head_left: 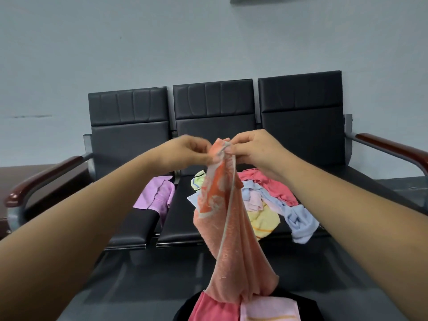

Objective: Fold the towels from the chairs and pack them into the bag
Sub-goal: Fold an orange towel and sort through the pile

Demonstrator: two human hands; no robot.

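An orange-pink towel (234, 246) hangs lengthwise in front of me, held up by its top edge. My left hand (185, 150) pinches that edge on the left, and my right hand (254, 148) pinches it right beside, the two hands almost touching. The towel's lower end reaches down to the black bag (185, 309) at the bottom of the view, where a folded coral towel (206, 309) and a folded pale pink towel (268, 310) lie. A loose heap of towels (273, 205) in red, blue, pink and yellow covers the middle and right seats. A purple towel (157, 195) lies on the left seat.
A row of three black padded chairs (213, 100) stands against a pale wall, with wooden armrests at the left end (41, 177) and the right end (393, 147). Dark glossy floor (139, 286) lies between the chairs and the bag.
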